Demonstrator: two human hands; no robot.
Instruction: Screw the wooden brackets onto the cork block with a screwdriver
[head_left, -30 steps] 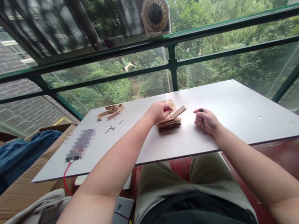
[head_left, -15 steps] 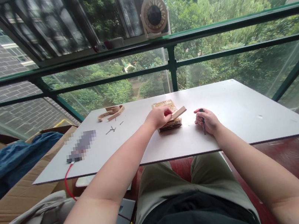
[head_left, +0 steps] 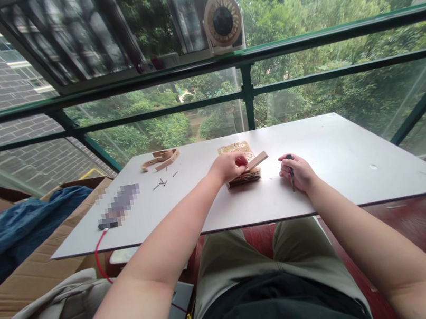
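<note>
My left hand [head_left: 233, 165] is closed in a pinch at the near-left end of a flat tan strip [head_left: 258, 160]. The strip slants up to the right over a worn, layered brown block [head_left: 244, 177] on the white table. To the right of the block, my right hand [head_left: 298, 172] is curled around a small tool [head_left: 291, 174] with a black upper end and a thin dark shaft pointing down, perhaps a screwdriver or an awl. Part of the strip is hidden by my left fingers.
Several small nails or screws [head_left: 161, 183] lie left of my left hand. Behind them are curved tan strips with holes [head_left: 160, 159]. A blurred-out phone-like device [head_left: 121, 205] with a red cable [head_left: 98, 256] sits at the table's left. A round fan [head_left: 223, 22] stands by the window railing.
The whole view has shifted slightly. Both hands keep their grips, with no visible movement relative to the block or the table.
</note>
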